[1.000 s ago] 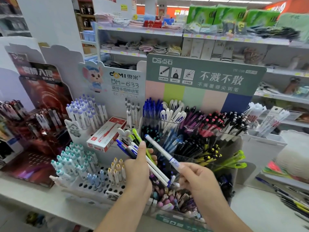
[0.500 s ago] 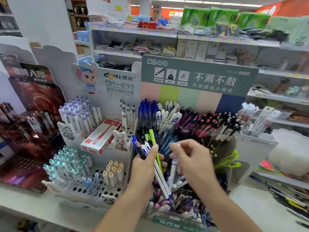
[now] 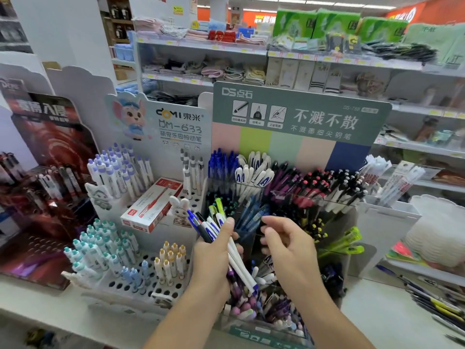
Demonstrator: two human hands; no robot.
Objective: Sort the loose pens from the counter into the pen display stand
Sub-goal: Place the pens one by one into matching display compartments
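My left hand (image 3: 214,258) grips a bundle of loose pens (image 3: 219,227): white, blue, black and yellow-green ones, fanned upward and to the left. It hovers in front of the tiered pen display stand (image 3: 297,195), whose clear compartments are packed with blue, white, purple, pink and black pens. My right hand (image 3: 286,245) is just to the right of the bundle with its fingers spread and nothing in them, above the stand's lower compartments. More loose pens (image 3: 437,303) lie on the counter at the far right.
A white peg-hole pen rack (image 3: 130,278) with pastel pens and a red and white pen box (image 3: 151,205) stands to the left. A dark red display (image 3: 47,177) is at the far left. Shop shelves rise behind. A white counter (image 3: 377,316) runs along the front.
My right hand held a white and blue pen, lowered it into the stand beside the bundle and let go; it is now empty. My left hand keeps the bundle.
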